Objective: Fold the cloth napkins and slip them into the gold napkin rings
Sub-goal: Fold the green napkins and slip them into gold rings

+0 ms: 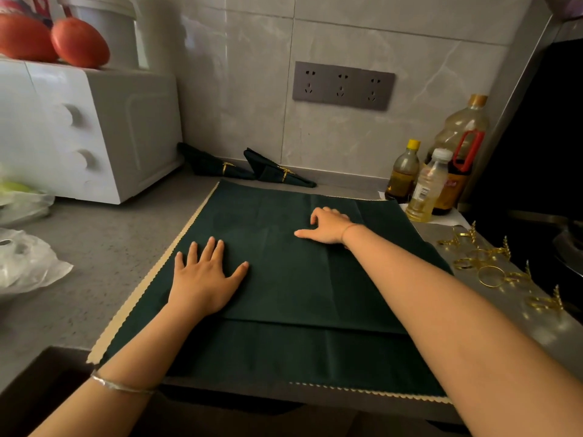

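Likely soft, light and limp, the dark green napkin (pixel 284 285) lies spread on the counter (pixel 94 257) under the left hand (pixel 203 283), fingers flat and splayed, and the right hand (pixel 328 230), fingers bent with any pinch unclear, and is best lifted by its corners.

this is a home kitchen. there are oil bottles (pixel 454 159) by a tiled wall (pixel 362 33) with plug sockets (pixel 343 85), a white oven (pixel 79 127) with tomatoes (pixel 79 42) on top, and a grey tabletop (pixel 94 247).
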`<action>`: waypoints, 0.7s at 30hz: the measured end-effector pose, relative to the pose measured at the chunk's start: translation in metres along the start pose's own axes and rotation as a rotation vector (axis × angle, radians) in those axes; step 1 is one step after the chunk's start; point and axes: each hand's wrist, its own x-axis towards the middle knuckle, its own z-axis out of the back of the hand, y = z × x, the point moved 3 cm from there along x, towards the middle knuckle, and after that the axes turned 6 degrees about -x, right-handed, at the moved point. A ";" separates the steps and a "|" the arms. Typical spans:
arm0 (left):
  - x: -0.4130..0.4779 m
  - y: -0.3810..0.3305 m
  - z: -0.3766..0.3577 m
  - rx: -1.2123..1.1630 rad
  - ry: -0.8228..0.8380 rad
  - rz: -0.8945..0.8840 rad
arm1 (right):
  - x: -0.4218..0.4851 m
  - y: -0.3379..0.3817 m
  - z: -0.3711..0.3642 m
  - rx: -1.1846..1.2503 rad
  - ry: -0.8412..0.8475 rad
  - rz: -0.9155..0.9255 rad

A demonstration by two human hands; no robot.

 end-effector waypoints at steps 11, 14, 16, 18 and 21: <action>0.006 0.001 -0.002 -0.088 -0.037 0.024 | 0.026 0.132 0.008 0.240 -0.107 0.430; 0.005 0.003 0.004 -0.303 -0.130 0.030 | 0.015 0.134 0.014 0.283 -0.225 0.503; 0.002 0.003 0.010 -0.486 -0.210 0.027 | 0.000 0.123 0.020 0.295 -0.292 0.538; -0.003 0.003 0.020 -0.675 -0.258 0.034 | -0.023 0.109 0.024 0.294 -0.332 0.549; -0.009 0.001 0.033 -0.672 -0.194 0.008 | -0.062 0.083 0.023 0.282 -0.332 0.524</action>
